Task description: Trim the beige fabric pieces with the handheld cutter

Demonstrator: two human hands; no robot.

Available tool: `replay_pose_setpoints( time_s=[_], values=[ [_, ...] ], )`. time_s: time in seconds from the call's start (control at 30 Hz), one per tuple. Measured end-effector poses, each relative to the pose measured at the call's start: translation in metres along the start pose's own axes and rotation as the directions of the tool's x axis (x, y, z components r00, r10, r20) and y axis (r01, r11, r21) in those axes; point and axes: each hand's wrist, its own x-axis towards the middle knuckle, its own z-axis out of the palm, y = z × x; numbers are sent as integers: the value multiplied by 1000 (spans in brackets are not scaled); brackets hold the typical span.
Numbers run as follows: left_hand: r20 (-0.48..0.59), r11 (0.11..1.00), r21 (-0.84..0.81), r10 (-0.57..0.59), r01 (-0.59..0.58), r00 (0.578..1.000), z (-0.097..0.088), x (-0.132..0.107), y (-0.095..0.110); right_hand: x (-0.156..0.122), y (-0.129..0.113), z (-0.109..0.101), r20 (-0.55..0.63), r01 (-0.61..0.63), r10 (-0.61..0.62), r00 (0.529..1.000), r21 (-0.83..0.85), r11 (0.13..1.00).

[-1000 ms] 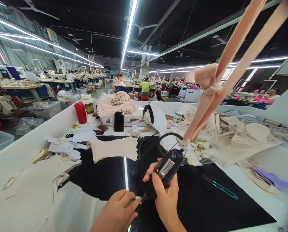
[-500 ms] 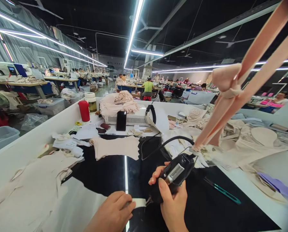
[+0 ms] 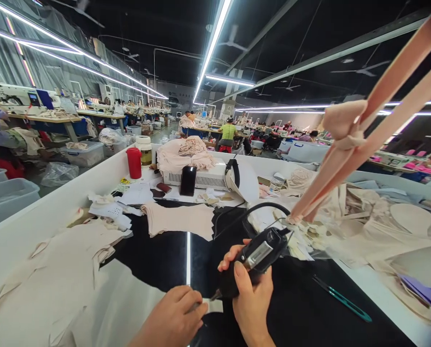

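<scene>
My left hand [image 3: 172, 320] pinches a small white strip [image 3: 212, 305] flat on the black tabletop [image 3: 302, 308]; my right hand [image 3: 251, 301] grips the black corded tool [image 3: 253, 258], tip touching the strip's edge. Best kept taut, fingertips clear of the tip.

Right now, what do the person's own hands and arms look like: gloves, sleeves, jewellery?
Both are bare: the left hand and right hand wear no gloves, and no rings or watch show. No sleeve reaches either wrist. The right thumbnail is short and unpainted.
</scene>
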Motion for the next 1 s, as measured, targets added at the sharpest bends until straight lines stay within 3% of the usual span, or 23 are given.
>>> replay_pose_setpoints(
  time_s=[0.4, 0.73, 1.0],
  values=[
    [-31, 1000, -4, -5, 5, 1000, 11, -5, -4, 0, -2, 6, -15, -2, 2, 1000, -24, 1000],
    [17, 1000, 2, 20, -20, 1000, -1, 0, -1, 5, -1, -5, -37, 24, -26, 999, -58, 998],
    [-27, 998, -69, -9, 7, 1000, -2, -2, -1, 3, -9, -4, -25, 18, -18, 1000, -2, 1000]
  ],
)
